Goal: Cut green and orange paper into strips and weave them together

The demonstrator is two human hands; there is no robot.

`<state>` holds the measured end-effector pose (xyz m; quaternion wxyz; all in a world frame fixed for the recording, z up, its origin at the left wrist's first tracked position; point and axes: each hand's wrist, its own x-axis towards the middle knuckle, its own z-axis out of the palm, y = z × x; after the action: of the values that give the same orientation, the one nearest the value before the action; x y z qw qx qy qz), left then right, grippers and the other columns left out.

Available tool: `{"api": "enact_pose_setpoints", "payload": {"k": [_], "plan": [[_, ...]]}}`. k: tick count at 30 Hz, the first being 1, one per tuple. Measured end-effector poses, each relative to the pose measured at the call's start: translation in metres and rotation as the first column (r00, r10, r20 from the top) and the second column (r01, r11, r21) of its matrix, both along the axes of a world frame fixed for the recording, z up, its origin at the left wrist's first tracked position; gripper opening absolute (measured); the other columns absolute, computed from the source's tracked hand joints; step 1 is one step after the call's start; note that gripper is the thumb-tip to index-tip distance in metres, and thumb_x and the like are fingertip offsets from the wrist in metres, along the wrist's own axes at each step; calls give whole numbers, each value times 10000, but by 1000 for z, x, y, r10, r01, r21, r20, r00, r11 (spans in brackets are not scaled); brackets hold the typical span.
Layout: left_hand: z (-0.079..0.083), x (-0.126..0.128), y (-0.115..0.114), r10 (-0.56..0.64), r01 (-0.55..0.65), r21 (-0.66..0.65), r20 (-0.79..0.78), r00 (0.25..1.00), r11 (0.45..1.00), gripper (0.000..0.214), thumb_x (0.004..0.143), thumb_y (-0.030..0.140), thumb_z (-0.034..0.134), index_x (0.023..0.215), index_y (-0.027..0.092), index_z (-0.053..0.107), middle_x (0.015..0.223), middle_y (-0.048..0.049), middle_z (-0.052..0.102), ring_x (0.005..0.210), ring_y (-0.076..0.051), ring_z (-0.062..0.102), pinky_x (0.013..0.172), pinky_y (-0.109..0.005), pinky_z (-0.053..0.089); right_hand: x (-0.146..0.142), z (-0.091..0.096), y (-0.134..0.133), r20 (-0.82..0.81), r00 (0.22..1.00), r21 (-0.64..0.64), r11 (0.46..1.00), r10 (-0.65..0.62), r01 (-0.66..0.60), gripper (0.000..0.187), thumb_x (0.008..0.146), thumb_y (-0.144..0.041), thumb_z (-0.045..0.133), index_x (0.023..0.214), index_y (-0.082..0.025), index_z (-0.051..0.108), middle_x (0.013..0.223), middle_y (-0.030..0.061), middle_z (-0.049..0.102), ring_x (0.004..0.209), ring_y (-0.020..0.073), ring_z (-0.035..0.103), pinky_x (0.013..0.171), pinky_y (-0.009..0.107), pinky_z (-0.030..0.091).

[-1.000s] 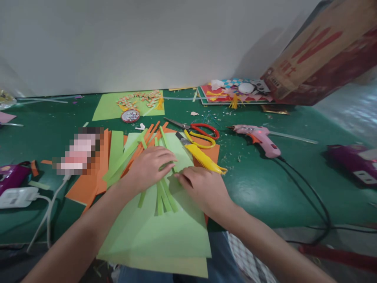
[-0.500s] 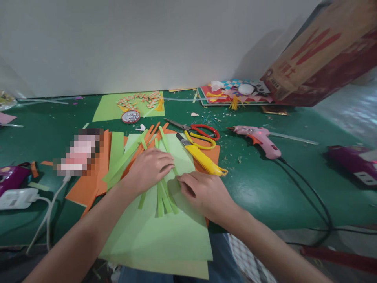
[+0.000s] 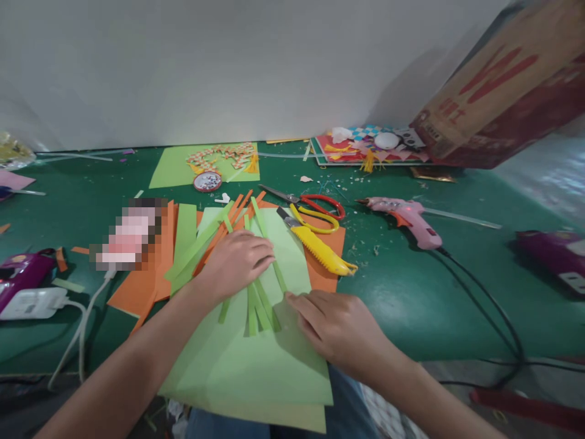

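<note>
My left hand lies flat, fingers together, pressing down a bundle of narrow green paper strips on a light green paper sheet. My right hand rests on the sheet's right edge, fingers extended and slightly curled, its fingertips near the strips' lower ends; nothing shows in it. Orange paper sheets and orange strips lie beneath and behind the green ones. A yellow utility knife lies just beyond my right hand.
Red-and-yellow-handled scissors, a pink glue gun with a black cord, a purple glue gun, a white charger, a green sheet with paper scraps, a cardboard box and colourful craft pieces lie on the green table.
My right hand has slid down and to the right along the green sheet, away from the strips under my left hand. The left hand has stayed in place.
</note>
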<state>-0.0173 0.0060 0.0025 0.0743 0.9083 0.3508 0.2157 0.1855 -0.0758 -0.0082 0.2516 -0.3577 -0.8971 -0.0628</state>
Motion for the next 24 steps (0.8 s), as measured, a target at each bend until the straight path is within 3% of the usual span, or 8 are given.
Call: {"api": "enact_pose_setpoints", "payload": {"k": [9,16,24], "plan": [[2,1,-3,-43,55,114,-106,993,992,195,914,221,542,848,179,721,952,-81,762,862,-235,712,820,-380,504,-3,-3,0,-27,999,0,1000,-24,24,304,896,-56,380,890,-98,681,579,16,644,499,143,600,449,305,342],[1,4,-6,-10,41,181,-166,986,983,213,923,238,546,807,158,706,922,-80,752,828,-222,702,777,-367,512,-1,-6,0,-19,999,0,1000,-30,30,269,896,-62,408,890,-102,674,582,14,643,506,138,600,455,300,342],[-2,6,-5,-82,140,240,-235,969,961,281,946,151,464,752,154,668,844,-45,701,850,-178,654,759,-317,500,-1,-10,0,-25,999,24,999,-29,29,231,890,-71,435,918,-105,662,602,12,645,513,122,580,462,273,343]]}}
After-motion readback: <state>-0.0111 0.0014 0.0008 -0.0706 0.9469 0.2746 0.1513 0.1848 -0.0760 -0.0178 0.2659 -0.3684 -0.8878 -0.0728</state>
